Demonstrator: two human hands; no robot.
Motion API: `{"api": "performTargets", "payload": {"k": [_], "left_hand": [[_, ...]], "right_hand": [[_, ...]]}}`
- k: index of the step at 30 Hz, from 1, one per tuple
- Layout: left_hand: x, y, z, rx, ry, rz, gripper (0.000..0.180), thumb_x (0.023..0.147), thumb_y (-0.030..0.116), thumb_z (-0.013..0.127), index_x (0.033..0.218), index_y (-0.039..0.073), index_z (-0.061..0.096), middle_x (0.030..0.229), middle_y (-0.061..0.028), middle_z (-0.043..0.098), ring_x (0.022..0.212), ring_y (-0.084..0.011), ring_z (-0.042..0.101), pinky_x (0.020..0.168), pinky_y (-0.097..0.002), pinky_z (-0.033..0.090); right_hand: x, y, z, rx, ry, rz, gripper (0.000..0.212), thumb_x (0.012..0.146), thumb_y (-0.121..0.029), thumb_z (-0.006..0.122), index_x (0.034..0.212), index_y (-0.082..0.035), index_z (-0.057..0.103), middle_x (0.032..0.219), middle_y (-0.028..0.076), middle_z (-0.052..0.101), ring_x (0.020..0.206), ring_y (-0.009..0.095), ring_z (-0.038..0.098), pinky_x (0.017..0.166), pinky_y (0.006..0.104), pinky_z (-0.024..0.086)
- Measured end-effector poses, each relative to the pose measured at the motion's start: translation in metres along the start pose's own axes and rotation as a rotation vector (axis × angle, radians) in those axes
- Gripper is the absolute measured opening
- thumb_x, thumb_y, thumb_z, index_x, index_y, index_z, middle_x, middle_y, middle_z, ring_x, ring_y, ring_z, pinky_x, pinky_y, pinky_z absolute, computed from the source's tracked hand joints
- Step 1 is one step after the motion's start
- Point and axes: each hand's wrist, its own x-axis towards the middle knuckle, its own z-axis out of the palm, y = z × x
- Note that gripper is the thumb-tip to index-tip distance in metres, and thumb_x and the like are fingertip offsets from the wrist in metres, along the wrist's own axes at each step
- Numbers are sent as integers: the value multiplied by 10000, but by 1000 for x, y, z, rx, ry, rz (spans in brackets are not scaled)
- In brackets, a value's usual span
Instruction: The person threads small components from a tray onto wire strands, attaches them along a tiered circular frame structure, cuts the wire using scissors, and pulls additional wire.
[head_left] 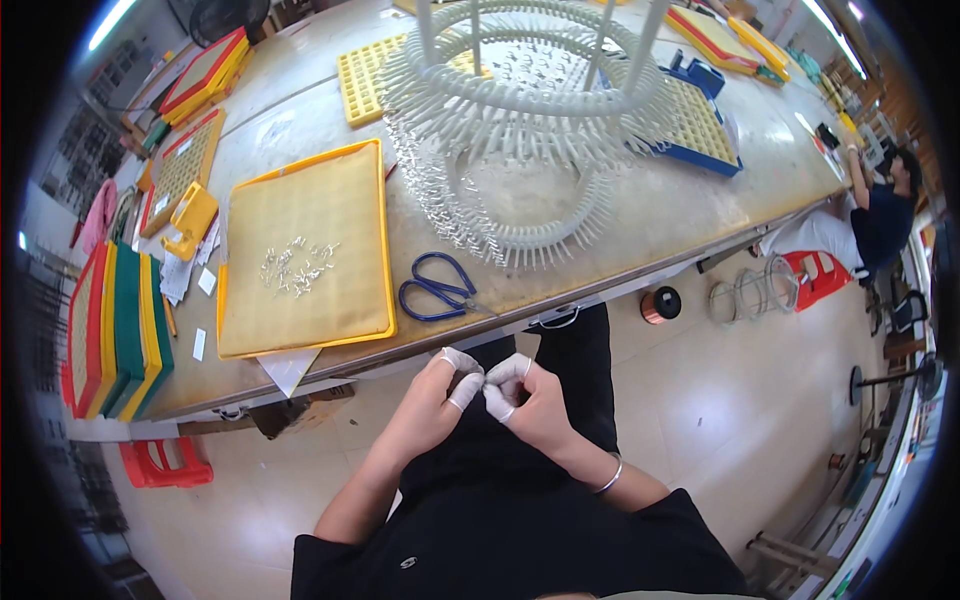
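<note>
My left hand (440, 398) and my right hand (524, 396) meet above my lap, just off the table's front edge. White finger cots cover the fingertips of both. Thumbs and fingers are pinched together, tip to tip; whatever they hold is too small to make out. On the table ahead and to the left lies a yellow tray (308, 190) with a tan lining, bearing a small heap of silvery metal pieces (298, 267). Blue-handled scissors (438, 290) rest right of the tray, near the edge.
Beyond the scissors stands a white ring rack (530, 232) with many prongs. Stacked coloured trays (112, 325) are at the left edge, a blue-framed tray (697, 125) at the right. A copper wire spool (660, 304) and red stools are on the floor. Another person (885, 215) sits far right.
</note>
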Motion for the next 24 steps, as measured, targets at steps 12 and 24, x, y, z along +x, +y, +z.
{"api": "performTargets", "payload": {"k": [12,24], "left_hand": [[5,15,-20,248,-36,296,167,720,59,702,858,32,612,865,-109,553,797,-259,558,690,-332,469],[1,-3,3,-6,132,147,122,786,30,622,881,2,551,852,-113,541,802,-252,550,719,-306,441]], "right_hand": [[19,4,-20,523,-399,356,86,833,-105,615,853,-55,548,605,-36,466,471,43,416,420,192,313],[9,2,-8,-26,-77,-95,122,801,-72,641,887,-26,567,618,-40,503,545,29,468,508,189,390]]}}
